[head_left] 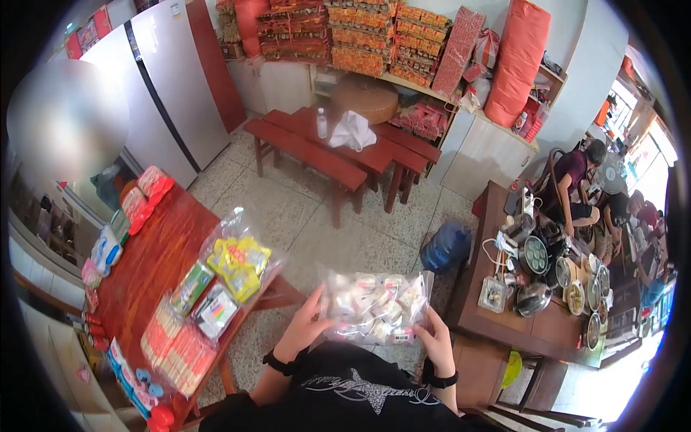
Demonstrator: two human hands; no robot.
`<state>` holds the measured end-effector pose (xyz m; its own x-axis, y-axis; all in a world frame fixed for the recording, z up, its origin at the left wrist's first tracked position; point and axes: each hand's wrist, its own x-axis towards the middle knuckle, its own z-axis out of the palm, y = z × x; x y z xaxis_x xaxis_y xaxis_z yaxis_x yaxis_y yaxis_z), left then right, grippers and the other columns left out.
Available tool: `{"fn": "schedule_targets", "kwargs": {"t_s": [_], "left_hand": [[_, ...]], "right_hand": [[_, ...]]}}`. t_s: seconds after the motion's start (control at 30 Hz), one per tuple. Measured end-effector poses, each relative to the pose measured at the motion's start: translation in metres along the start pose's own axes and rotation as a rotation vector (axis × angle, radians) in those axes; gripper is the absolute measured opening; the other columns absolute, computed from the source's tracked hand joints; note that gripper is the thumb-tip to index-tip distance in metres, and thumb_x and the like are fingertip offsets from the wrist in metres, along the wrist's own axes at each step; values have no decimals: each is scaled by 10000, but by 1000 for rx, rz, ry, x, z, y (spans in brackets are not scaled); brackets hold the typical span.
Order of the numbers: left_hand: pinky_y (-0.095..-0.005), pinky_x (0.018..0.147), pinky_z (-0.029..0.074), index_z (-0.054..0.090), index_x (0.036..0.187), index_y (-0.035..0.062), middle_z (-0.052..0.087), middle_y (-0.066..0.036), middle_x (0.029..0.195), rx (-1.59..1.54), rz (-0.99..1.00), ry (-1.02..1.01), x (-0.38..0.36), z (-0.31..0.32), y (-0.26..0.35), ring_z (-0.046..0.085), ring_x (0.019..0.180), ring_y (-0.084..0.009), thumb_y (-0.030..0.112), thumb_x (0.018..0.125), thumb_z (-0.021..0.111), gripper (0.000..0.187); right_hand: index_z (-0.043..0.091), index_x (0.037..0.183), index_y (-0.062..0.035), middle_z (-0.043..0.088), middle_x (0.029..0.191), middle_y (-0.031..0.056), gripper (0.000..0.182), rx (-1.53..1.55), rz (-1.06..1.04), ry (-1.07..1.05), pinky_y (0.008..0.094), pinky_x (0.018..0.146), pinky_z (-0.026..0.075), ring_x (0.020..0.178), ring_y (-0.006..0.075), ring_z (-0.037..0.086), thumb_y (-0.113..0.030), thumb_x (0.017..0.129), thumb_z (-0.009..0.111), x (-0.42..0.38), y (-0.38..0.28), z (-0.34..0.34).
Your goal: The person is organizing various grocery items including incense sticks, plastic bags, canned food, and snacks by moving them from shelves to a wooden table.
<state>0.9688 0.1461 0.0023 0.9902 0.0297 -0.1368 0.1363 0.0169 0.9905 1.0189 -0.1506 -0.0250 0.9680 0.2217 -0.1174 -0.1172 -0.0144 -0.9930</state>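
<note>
Head view: speckled tiled floor (281, 223), red wooden table (144, 252) at left, red bench (306, 153) farther back, cluttered dark table (529, 338) at right. Clear plastic bag (374, 308) packed with small whitish packets (392, 291), held up above floor in front of black shirt (353, 381), between both tables. Left hand (306, 327) gripping left side, right hand (437, 342) gripping lower right side. Probably fairly light, soft, slick-skinned, prone to sag as contents shift. Best held at both sides, with fingers spread underneath.
</note>
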Motion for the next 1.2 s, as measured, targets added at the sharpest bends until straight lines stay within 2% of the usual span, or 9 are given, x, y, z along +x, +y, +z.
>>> {"fn": "schedule_targets", "kwargs": {"t_s": [0.47, 0.53, 0.6, 0.63, 0.77, 0.87, 0.93, 1.03, 1.2], "left_hand": [[-294, 929, 414, 60, 1451, 1, 573, -125, 1221, -105, 53, 153, 189, -104, 43, 516, 1106, -147, 46, 807, 634, 864], [-290, 943, 403, 61, 1452, 1, 570, -123, 1229, -194, 56, 224, 199, -111, 38, 500, 1132, -150, 68, 805, 648, 875], [-298, 967, 386, 64, 1451, 1, 562, -128, 1240, -38, 7, 324, 211, -118, 20, 467, 1175, -155, 106, 800, 671, 896], [-312, 973, 360, 20, 1473, 69, 518, -120, 1269, -25, 9, 352, 218, -120, 16, 491, 1139, -169, -69, 776, 544, 882], [-306, 941, 392, 18, 1472, 70, 523, -123, 1259, -140, -75, 504, 247, -123, 33, 512, 1116, -167, -64, 781, 546, 880], [-298, 910, 417, 16, 1471, 71, 510, -129, 1270, -136, 24, 676, 278, -127, 61, 527, 1102, -169, -70, 783, 544, 879], [-294, 912, 418, 22, 1472, 76, 480, -132, 1304, -183, -78, 712, 290, -128, 66, 512, 1130, -171, -80, 788, 529, 866], [-293, 912, 420, 34, 1474, 82, 453, -132, 1330, -319, 87, 858, 305, -125, 59, 492, 1152, -168, -98, 787, 510, 855], [-282, 929, 408, 54, 1473, 77, 426, -127, 1353, -360, 86, 1140, 299, -125, 58, 471, 1176, -169, -110, 771, 502, 854]], "right_hand": [[444, 1290, 53, 615, 1010, 83, 526, -91, -67, -151, 271, 807, 462, 906, 123, 568, -20, 795, 608, 276, -40, 74], [446, 1289, 51, 617, 1005, 81, 522, -88, -64, -233, 270, 803, 462, 901, 123, 569, -20, 798, 605, 312, -33, 85], [449, 1292, 43, 616, 1005, 79, 520, -58, 10, -329, 269, 796, 462, 888, 125, 575, -25, 802, 607, 348, -34, 98], [447, 1301, 32, 611, 1032, 78, 527, -112, 31, -405, 262, 801, 460, 895, 124, 577, -29, 804, 612, 369, -36, 101], [446, 1308, 23, 607, 1042, 75, 529, -116, 58, -645, 254, 811, 456, 896, 124, 580, -18, 808, 612, 452, -58, 128], [444, 1314, 18, 603, 1062, 75, 528, -139, 15, -755, 257, 819, 457, 905, 123, 577, 9, 809, 599, 513, -76, 158], [440, 1315, 20, 585, 1126, 87, 526, -104, -78, -837, 269, 851, 453, 960, 132, 569, 27, 810, 587, 549, -87, 175], [433, 1317, 25, 554, 1203, 103, 524, -197, -16, -1037, 276, 890, 440, 1038, 145, 548, 29, 814, 577, 593, -108, 206], [418, 1326, 28, 569, 1157, 95, 526, -203, -97, -1253, 274, 869, 452, 1009, 150, 564, 26, 819, 560, 619, -107, 272]]}}
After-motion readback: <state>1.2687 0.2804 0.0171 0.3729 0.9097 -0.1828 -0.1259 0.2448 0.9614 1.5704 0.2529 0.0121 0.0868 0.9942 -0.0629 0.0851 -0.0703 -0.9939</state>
